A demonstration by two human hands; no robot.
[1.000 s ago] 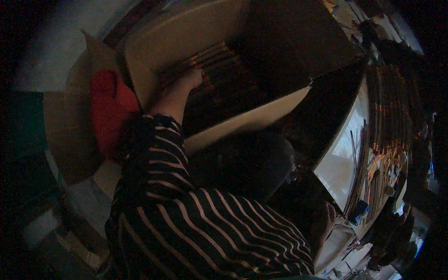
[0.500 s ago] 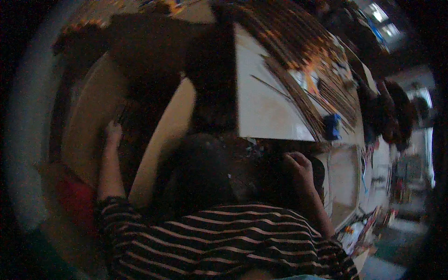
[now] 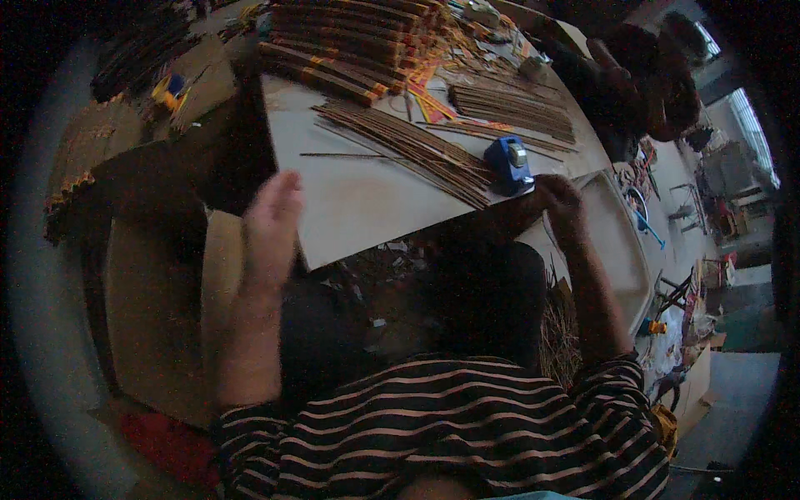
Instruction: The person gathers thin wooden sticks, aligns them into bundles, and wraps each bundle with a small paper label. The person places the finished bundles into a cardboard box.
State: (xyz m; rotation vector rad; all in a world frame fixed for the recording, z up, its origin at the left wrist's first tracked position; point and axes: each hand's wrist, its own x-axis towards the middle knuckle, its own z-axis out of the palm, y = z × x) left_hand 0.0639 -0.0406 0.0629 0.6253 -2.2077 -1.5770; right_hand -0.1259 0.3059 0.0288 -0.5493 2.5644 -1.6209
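My left hand is raised beside the left edge of the white-topped table. It is slightly smeared, its fingers look stretched out, and I see nothing in it. At the table's near right corner is my right hand, close beside a blue tape dispenser. Shadow hides how its fingers are bent and whether they touch anything. Thin brown sticks lie in a loose bunch between the hands, with one stray stick pointing left. Farther right lies another row of sticks.
Banded stick bundles are piled at the table's far side. An open cardboard box stands at left, with red material nearby. A pale tray sits at right above more sticks. Other people are at far right.
My view has turned toward the table. My left hand has left the cardboard box and come up to the table's left edge. My right hand has risen to the corner by the tape dispenser.
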